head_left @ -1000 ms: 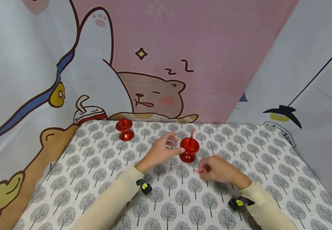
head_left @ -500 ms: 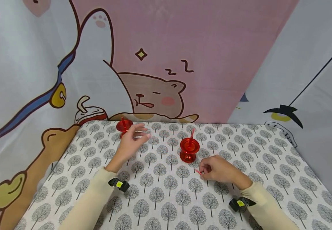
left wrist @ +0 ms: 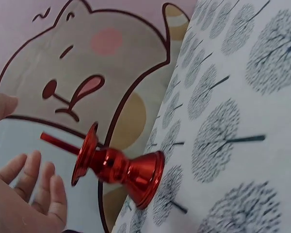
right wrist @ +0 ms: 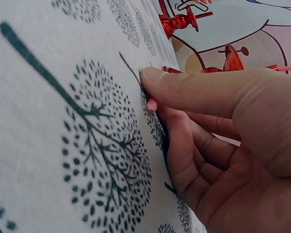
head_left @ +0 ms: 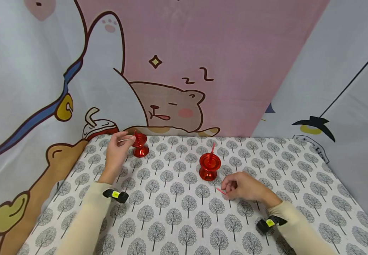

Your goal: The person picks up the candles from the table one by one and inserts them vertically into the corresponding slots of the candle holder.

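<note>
Left hand (head_left: 116, 148) moved beside rear red holder (left wrist: 114, 166) | grip parted, empty | right hand (head_left: 242, 187) pinches pink stick (head_left: 221, 191)

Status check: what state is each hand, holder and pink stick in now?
Far holder: upright, no stick in its tube
Near holder: upright, stick inserted
First pink stick: standing in near holder
Second pink stick: pinched, outside both holders
Left hand: open beside far holder
Right hand: pinching second pink stick

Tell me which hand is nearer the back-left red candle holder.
Left. The left hand is close beside the candle holder, on its left; the right hand is well off, to its right and nearer the person, pinching a pink stick.
</note>
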`<state>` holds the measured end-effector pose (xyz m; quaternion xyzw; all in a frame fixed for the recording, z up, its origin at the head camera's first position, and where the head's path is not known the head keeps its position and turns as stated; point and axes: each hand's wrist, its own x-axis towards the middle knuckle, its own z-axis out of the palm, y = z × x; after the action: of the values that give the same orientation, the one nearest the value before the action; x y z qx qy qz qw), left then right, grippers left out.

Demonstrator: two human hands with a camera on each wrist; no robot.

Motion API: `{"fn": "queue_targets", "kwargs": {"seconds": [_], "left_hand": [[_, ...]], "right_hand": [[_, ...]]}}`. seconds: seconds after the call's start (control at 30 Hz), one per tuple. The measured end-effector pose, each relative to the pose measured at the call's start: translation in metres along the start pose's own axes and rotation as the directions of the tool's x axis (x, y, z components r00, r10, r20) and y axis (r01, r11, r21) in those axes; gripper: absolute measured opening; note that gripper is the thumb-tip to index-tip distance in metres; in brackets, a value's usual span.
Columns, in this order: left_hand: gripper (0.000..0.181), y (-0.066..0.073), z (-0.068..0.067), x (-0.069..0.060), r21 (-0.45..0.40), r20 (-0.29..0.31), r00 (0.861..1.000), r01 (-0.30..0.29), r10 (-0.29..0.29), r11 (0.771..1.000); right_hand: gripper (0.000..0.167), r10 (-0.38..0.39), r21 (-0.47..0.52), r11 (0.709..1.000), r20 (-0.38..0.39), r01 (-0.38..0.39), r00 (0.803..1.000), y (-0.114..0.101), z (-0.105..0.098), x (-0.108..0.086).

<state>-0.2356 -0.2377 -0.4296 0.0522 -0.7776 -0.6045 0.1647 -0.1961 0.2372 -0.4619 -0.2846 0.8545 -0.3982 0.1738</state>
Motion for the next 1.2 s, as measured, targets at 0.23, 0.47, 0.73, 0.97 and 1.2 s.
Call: {"fn": "queue_targets", "kwargs": {"seconds": [0.23,0.47,0.73,0.97,1.2], "left_hand": [[0.082,0.000,-0.009,0.013,0.052,0.050,0.991,0.123,-0.125,0.991],[0.105,-0.008,-0.010,0.024,0.118,0.208,0.956,0.185,-0.207,0.976],[0.106,-0.019,-0.006,0.033,0.065,0.301,0.927,0.216,-0.225,0.974],[0.105,-0.024,-0.004,0.034,0.069,0.331,0.914,0.226,-0.236,0.972],[0.104,-0.025,-0.002,0.034,0.083,0.354,0.909,0.207,-0.223,0.975]], "right_hand": [[0.026,0.019,0.025,0.999,-0.003,-0.019,1.000,-0.003,-0.002,0.002],[0.026,0.038,0.010,0.999,-0.008,-0.038,0.999,-0.003,-0.002,0.004],[0.026,0.039,0.020,0.999,-0.015,-0.039,0.999,-0.008,-0.001,0.003],[0.025,0.047,-0.013,0.999,-0.010,-0.047,0.999,-0.003,0.000,0.004],[0.025,0.052,-0.018,0.998,-0.008,-0.052,0.999,-0.002,0.000,0.004]]}}
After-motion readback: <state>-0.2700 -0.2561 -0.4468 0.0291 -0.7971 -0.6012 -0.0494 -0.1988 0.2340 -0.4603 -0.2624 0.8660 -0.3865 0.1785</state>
